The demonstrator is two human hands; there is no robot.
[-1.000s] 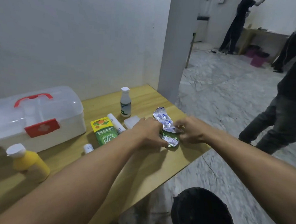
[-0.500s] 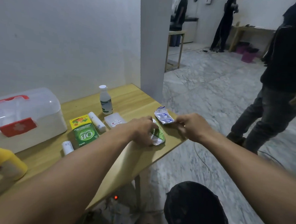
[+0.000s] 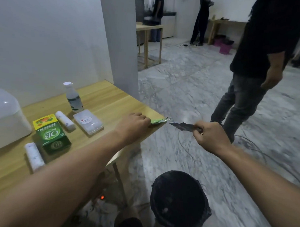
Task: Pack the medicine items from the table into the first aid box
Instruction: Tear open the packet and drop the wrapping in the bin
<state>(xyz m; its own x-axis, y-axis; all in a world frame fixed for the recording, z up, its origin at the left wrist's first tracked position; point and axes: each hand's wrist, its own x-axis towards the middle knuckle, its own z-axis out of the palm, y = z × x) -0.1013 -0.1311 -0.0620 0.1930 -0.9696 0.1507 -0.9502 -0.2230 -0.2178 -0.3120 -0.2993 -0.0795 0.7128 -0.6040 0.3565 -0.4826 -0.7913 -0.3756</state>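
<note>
Nearest the camera, a round black bin (image 3: 179, 200) is seen on the floor below the two bare forearms. Two hands are counted. The left hand (image 3: 133, 125) is laid knuckles-up at the near right corner of the wooden surface (image 3: 101, 102), its grip closed down on one green foil strip (image 3: 158, 121) whose end juts past the edge. The right hand (image 3: 209, 137) is held out over the floor, clear of the surface, its grip pinched on one silver blister strip (image 3: 184, 126); the strip's tip is pointed toward the green one, just apart from it.

On the surface, two white rolls are counted: a near roll (image 3: 34, 156) and a far roll (image 3: 65, 120). Between them one green OB herbal box (image 3: 50, 134) is set. One flat clear case (image 3: 88, 121) with a red-marked label is laid right of the far roll, and one small clear bottle (image 3: 73, 98) with a white cap is stood upright behind it. The first aid box (image 3: 5, 116), one only, is seen cut by the left edge, lid closed.

Farther off, one person in dark clothes (image 3: 256, 66) is stood on the marble floor, and two more are seen by wooden benches at the back.

Against half a second ago, the silver strip is found lifted off the surface and drawn rightward, the two strips parted; the yellow bottle is lost from view as the camera is turned right.
</note>
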